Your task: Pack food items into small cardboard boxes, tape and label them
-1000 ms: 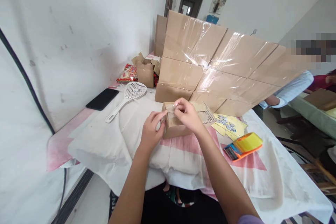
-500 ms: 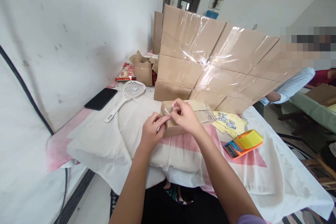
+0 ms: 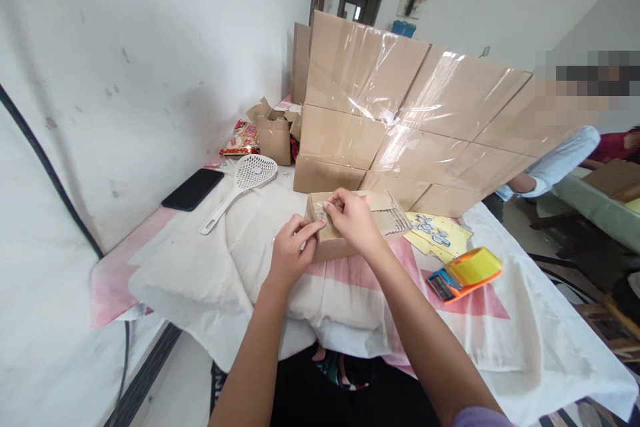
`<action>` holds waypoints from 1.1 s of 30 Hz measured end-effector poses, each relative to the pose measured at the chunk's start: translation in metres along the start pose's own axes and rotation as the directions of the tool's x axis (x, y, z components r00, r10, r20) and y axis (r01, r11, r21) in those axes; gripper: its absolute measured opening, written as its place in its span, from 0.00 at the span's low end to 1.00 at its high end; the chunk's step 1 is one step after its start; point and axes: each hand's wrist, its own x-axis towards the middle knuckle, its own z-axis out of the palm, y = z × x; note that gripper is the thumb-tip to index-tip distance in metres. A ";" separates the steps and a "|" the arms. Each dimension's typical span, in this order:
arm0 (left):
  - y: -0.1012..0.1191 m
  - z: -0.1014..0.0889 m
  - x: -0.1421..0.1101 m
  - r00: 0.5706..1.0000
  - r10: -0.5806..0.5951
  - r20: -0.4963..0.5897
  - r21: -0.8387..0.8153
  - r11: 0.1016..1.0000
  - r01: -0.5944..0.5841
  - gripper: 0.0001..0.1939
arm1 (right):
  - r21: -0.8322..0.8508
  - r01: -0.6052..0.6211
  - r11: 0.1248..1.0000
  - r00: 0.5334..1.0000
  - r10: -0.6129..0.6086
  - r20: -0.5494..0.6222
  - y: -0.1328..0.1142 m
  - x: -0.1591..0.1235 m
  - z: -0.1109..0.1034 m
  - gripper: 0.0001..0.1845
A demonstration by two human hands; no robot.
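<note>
A small, shallow cardboard box (image 3: 334,250) rests on the cloth in front of me, with slotted, ragged-edged strips at its right end. At its near left corner is my left hand (image 3: 294,245), index finger stretched over the rim and the other fingers curled against the side. My right hand (image 3: 354,219) reaches over the box from the right. Its thumb and index finger pinch together near the left inside, close to the left fingertip. What lies between those fingertips is too small to make out. The right hand hides much of the box's middle.
A large taped cardboard panel (image 3: 345,133) stands behind the box. Left are a white slotted skimmer (image 3: 254,172), a black phone (image 3: 193,189) and an open carton (image 3: 274,140). Right are yellow printed card (image 3: 437,235) and a tape dispenser (image 3: 465,273). A person sits beyond the panel.
My right fingertips have lowered slightly toward the box's left inside. The small pale thing between them no longer shows clearly. My left hand has stayed nearly in place.
</note>
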 end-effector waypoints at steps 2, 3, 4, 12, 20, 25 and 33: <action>0.000 0.000 0.000 1.000 0.005 -0.011 -0.002 1.000 -0.005 0.19 | -0.020 -0.014 1.000 1.000 0.014 0.018 0.002 0.002 0.002 0.07; 0.000 0.001 0.001 1.000 0.004 -0.013 0.000 1.000 -0.004 0.19 | -0.030 -0.024 0.999 1.000 0.024 0.019 0.003 0.003 0.003 0.04; 0.000 0.001 0.000 1.000 0.002 -0.013 0.001 1.000 -0.002 0.19 | -0.040 -0.038 0.998 0.999 0.038 0.013 0.003 0.005 0.004 0.04; 0.002 -0.001 0.000 0.998 0.043 -0.037 0.038 0.998 -0.042 0.18 | -0.187 -0.032 0.982 0.995 0.014 -0.097 0.003 0.007 0.005 0.16; -0.001 0.004 0.002 0.992 0.070 0.105 0.115 0.990 -0.082 0.23 | -0.122 0.033 0.992 0.990 -0.016 0.140 0.006 0.013 -0.003 0.18; -0.002 0.012 -0.001 0.999 0.027 0.043 0.150 0.988 -0.034 0.20 | -0.448 -0.196 0.872 0.967 0.247 0.059 0.025 0.024 -0.035 0.34; -0.006 0.016 -0.004 0.999 -0.039 -0.020 0.028 0.999 0.040 0.22 | 0.268 -0.383 0.884 0.912 0.315 0.264 0.104 -0.025 -0.100 0.51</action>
